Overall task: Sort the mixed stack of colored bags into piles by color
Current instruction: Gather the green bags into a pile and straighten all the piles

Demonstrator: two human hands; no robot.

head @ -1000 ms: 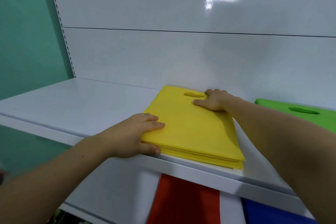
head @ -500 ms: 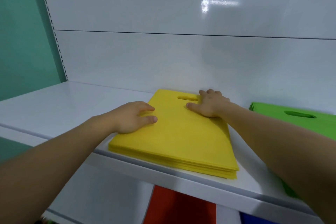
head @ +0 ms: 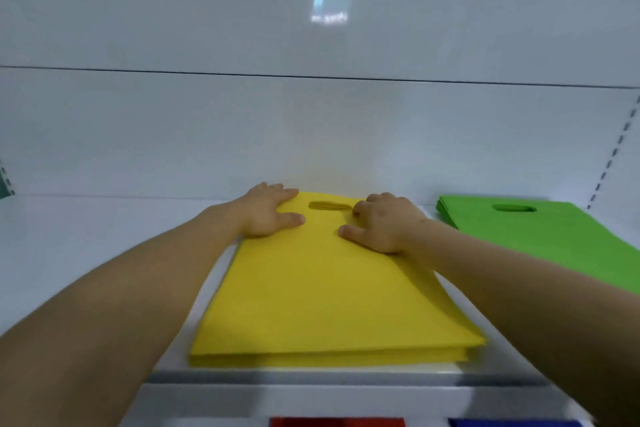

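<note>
A stack of yellow bags point(head: 325, 298) lies flat on the white shelf point(head: 86, 253), with the cut-out handle at its far end. My left hand point(head: 268, 213) rests on the stack's far left corner, fingers spread flat over the edge. At the far right part of the stack, beside the handle hole, my right hand point(head: 381, 225) presses down with lightly bent fingers. A stack of green bags point(head: 540, 236) lies to the right on the same shelf.
The shelf's white back panel point(head: 311, 132) rises right behind the stacks. Bare shelf stretches to the left. On the shelf below, the edges of a red bag point(head: 336, 422) and a blue bag point(head: 512, 423) show.
The yellow stack has been turned square to the shelf front. My left hand has slid from its near left edge to its far left corner. My view has shifted right.
</note>
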